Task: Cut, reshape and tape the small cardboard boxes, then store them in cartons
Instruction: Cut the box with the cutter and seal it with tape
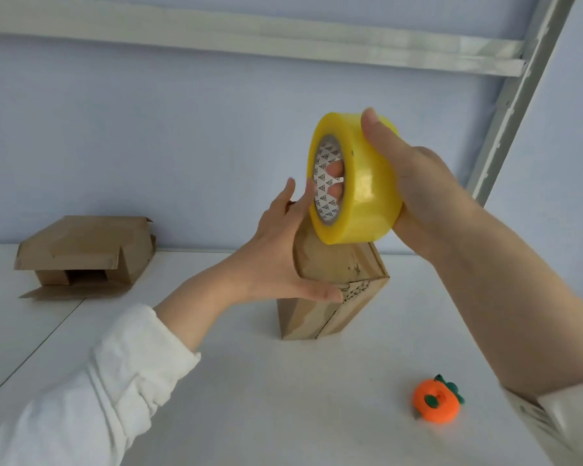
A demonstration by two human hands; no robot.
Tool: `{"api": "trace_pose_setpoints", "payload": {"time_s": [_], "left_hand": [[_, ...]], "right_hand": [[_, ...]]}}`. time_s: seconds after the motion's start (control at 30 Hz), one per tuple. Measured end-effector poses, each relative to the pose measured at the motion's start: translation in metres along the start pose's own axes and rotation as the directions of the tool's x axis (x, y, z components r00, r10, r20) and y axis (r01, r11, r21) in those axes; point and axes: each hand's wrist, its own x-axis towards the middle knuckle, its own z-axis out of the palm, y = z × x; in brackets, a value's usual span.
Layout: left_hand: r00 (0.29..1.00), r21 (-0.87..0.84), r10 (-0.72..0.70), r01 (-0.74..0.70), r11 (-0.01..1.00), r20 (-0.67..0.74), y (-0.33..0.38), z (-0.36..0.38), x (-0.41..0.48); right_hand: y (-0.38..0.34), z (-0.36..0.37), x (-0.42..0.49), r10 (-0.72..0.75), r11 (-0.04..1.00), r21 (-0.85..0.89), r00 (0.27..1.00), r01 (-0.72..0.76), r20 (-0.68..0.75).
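A small brown cardboard box [330, 307] stands upright in the middle of the white table, with glossy tape over its top. My right hand [418, 190] grips a yellow tape roll [360, 183] just above the box, fingers through the core and thumb on the outer rim. My left hand [283, 250] rests against the box's upper left side with straight fingers, thumb lying along the top front edge. A second cardboard box [85, 253], partly unfolded with loose flaps, lies at the far left near the wall.
A small orange, fruit-shaped cutter [436, 403] with green leaves lies on the white table [249, 398] at the front right. A pale blue wall rises behind, with a grey metal rail and a slanted post [512, 105] at the right. A seam runs across the table's left part.
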Motion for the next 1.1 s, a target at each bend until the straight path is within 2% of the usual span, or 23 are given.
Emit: {"api": "trace_pose_setpoints", "payload": {"time_s": [0.03, 0.1, 0.2, 0.3, 0.47, 0.67, 0.9, 1.1], "left_hand": [[1.000, 0.090, -0.024, 0.022, 0.996, 0.016, 0.003, 0.000, 0.002], [0.998, 0.147, -0.054, 0.052, 0.988, 0.008, 0.002, -0.001, 0.009], [0.997, 0.123, -0.075, 0.076, 0.989, -0.009, -0.004, -0.004, 0.016], [0.993, 0.099, -0.116, 0.115, 0.988, 0.004, -0.009, -0.008, 0.024], [0.976, 0.096, -0.212, 0.207, 0.974, 0.041, -0.016, -0.012, 0.040], [0.979, 0.194, -0.202, 0.192, 0.962, 0.036, -0.008, -0.011, 0.042], [0.950, 0.168, -0.310, 0.311, 0.935, -0.038, -0.022, -0.004, 0.048], [0.941, 0.194, -0.337, 0.333, 0.923, -0.014, -0.020, -0.011, 0.048]], "right_hand": [[0.002, 0.002, 0.004, -0.013, 1.000, -0.020, 1.000, 0.012, -0.013], [0.005, 0.005, 0.012, -0.032, 0.999, -0.027, 0.999, 0.031, -0.036], [0.015, 0.006, 0.020, -0.050, 0.999, 0.007, 0.998, 0.050, -0.023], [0.038, 0.003, 0.024, -0.132, 0.984, -0.112, 0.990, 0.136, 0.043], [0.060, 0.010, 0.042, -0.198, 0.961, -0.214, 0.976, 0.175, -0.091], [0.068, 0.017, 0.052, -0.233, 0.954, -0.218, 0.967, 0.207, -0.103], [0.064, 0.022, 0.061, -0.188, 0.961, -0.223, 0.978, 0.164, -0.089], [0.014, 0.019, 0.018, -0.094, 0.966, -0.252, 0.985, 0.055, -0.146]]}}
